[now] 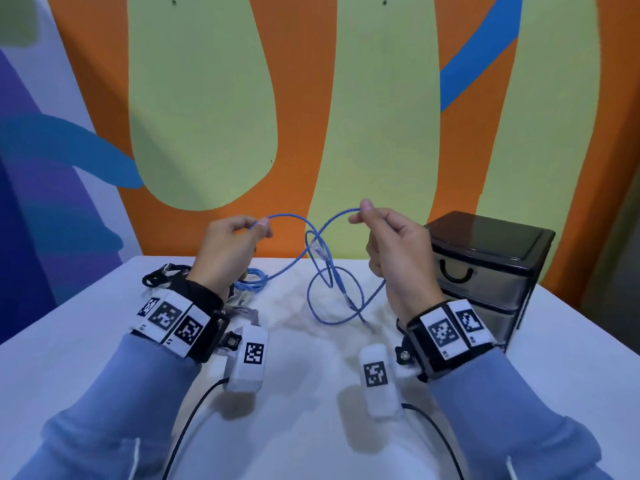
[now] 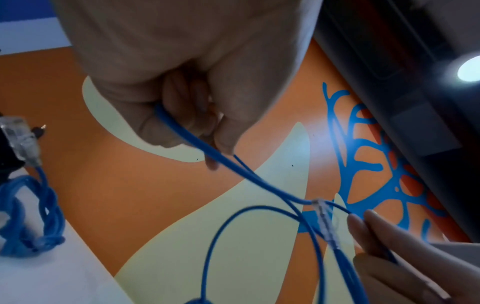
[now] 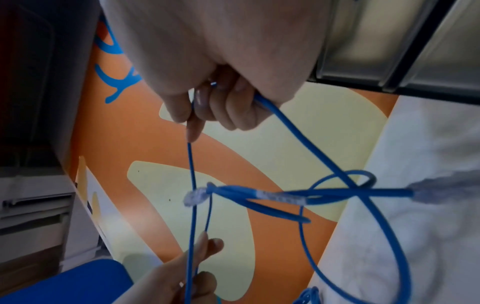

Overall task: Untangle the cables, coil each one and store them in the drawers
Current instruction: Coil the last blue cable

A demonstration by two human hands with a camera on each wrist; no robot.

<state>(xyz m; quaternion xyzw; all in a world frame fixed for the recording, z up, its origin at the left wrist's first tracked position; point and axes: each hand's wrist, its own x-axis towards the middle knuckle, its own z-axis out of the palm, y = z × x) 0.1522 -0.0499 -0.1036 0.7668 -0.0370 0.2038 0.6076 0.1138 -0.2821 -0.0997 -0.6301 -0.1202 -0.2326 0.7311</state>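
Note:
A thin blue network cable [image 1: 329, 271] hangs in tangled loops between my two raised hands, above the white table [image 1: 311, 393]. My left hand [image 1: 258, 227] pinches one strand of it between thumb and forefinger. My right hand [image 1: 358, 213] pinches another strand, and the cable also runs down through its curled fingers. A clear plug [image 1: 317, 249] dangles where the strands cross, seen too in the left wrist view [image 2: 326, 222] and the right wrist view [image 3: 196, 196]. A second blue cable [image 1: 251, 282], bundled, lies on the table behind my left wrist [image 2: 28, 216].
A black drawer unit [image 1: 485, 271] with translucent drawers stands at the right on the table, its drawers closed. A black cable [image 1: 162, 275] lies at the far left behind my left wrist. A painted orange and green wall rises right behind the table.

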